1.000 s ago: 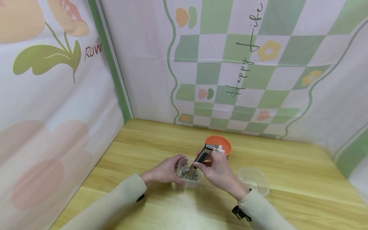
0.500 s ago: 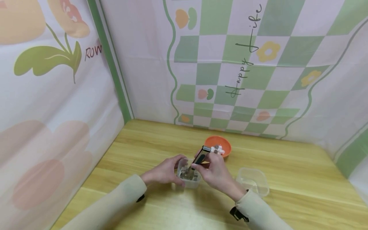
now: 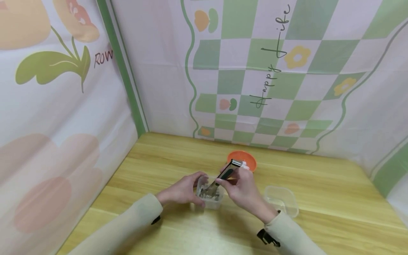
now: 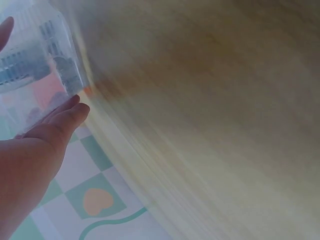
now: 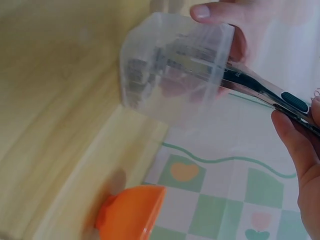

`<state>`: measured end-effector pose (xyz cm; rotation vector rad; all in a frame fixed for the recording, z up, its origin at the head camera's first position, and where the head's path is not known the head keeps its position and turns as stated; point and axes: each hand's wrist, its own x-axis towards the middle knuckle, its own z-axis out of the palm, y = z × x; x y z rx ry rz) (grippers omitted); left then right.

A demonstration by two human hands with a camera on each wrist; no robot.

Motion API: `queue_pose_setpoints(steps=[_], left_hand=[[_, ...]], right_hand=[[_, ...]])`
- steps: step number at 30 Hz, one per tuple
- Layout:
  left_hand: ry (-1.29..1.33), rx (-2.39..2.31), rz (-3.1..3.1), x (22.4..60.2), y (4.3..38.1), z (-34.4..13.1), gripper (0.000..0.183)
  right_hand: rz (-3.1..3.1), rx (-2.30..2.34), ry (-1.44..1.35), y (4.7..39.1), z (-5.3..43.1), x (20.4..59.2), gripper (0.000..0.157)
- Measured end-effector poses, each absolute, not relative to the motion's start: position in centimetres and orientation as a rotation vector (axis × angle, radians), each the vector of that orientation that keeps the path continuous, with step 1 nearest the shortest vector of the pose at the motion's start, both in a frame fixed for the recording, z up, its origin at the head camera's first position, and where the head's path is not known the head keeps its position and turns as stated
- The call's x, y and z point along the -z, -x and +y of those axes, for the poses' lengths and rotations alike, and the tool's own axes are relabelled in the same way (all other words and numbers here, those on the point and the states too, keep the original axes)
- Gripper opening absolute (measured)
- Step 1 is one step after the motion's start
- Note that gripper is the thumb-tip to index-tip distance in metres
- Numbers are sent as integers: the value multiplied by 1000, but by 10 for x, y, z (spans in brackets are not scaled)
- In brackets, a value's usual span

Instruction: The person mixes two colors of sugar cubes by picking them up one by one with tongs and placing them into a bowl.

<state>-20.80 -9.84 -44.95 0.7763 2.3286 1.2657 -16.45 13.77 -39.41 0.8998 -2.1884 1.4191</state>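
Note:
My left hand [image 3: 183, 189] holds a small clear plastic box [image 3: 211, 203] on the table, thumb on the near side and fingers on the far side. Small greyish pieces lie inside it, too blurred to name. In my right hand [image 3: 242, 189] is a pair of metal tongs [image 3: 227, 172] with dark grips, pinched between thumb and fingers. They slant down, and their wide tips are inside the box. Through the box wall [image 5: 172, 90], the right wrist view shows the tips only dimly. In the left wrist view, straight fingers of the left hand [image 4: 47, 135] touch the box [image 4: 65, 55].
Behind the right hand stands an orange bowl [image 3: 234, 156] with white pieces in it, partly hidden by that hand. A clear plastic lid or shallow tub [image 3: 285, 198] lies to the right. The wooden table [image 3: 172, 152] ends at printed cloth walls [image 3: 165, 71].
The right hand and tongs shifted slightly left and down, then back up and right, tips staying in the box. The left hand and the box have kept still.

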Motion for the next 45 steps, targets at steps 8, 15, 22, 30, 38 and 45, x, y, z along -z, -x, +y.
queue_pose_setpoints(steps=[8, 15, 22, 30, 38, 45], left_hand=[[-774, -1291, 2320, 449, 207, -97, 89], [-731, -1288, 2320, 449, 206, -96, 92], [-743, -1314, 2296, 447, 205, -97, 91], [-740, -1317, 2298, 445, 204, -97, 90], [-745, -1320, 2294, 446, 205, -97, 89], [-749, -1324, 2290, 445, 204, -97, 89]], right_hand=[[-2146, -1481, -894, 162, 150, 379, 27], [-2097, -1450, -818, 161, 163, 365, 34], [-2054, -1439, -777, 161, 179, 351, 32], [-2008, -1331, -710, 173, 204, 338, 35], [-2072, -1197, -574, 186, 222, 329, 29], [-2169, -1107, -495, 201, 232, 331, 27]])
